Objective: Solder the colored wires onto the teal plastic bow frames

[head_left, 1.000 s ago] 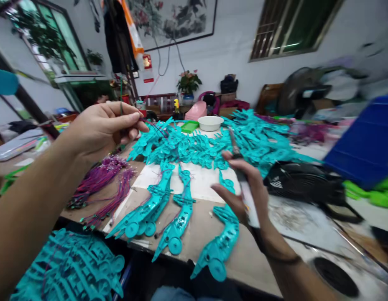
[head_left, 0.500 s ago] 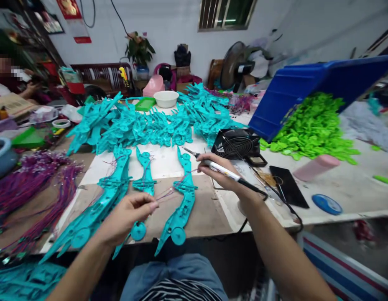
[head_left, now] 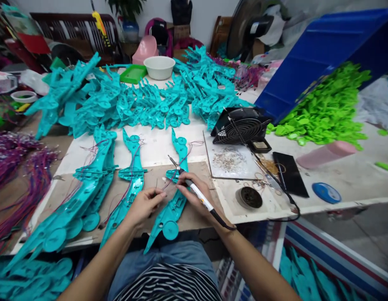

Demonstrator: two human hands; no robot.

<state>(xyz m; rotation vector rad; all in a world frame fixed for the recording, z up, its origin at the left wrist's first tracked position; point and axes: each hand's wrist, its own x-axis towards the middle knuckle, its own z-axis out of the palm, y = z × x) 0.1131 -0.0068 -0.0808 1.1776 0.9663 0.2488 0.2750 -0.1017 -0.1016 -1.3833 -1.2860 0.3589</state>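
Observation:
My right hand (head_left: 195, 194) grips a soldering iron (head_left: 198, 195) like a pen, its metal tip pointing up and left over a teal plastic part (head_left: 175, 205). Between the thumb and forefinger of my left hand (head_left: 146, 205) are thin wires (head_left: 167, 184), which run toward that part and my right fingertips. Exactly where their ends lie is too small to tell. A second teal part (head_left: 136, 161) lies to the left, partly behind my left hand. Farther left, more teal parts (head_left: 87, 192) lie stacked, with thin red and purple wires across them.
A large heap of teal parts (head_left: 156, 104) spreads along the back. At the right stand a black fan (head_left: 241, 127), a solder-specked white board (head_left: 228, 161), a round tin (head_left: 248, 197) and a tilted blue bin (head_left: 291, 62) of green pieces (head_left: 322, 108). Bundled purple wires (head_left: 40, 171) lie left.
My right hand has brought the soldering iron left and lower, closer to my left hand. The wires are now held nearer the right-hand teal part. The view has tilted down.

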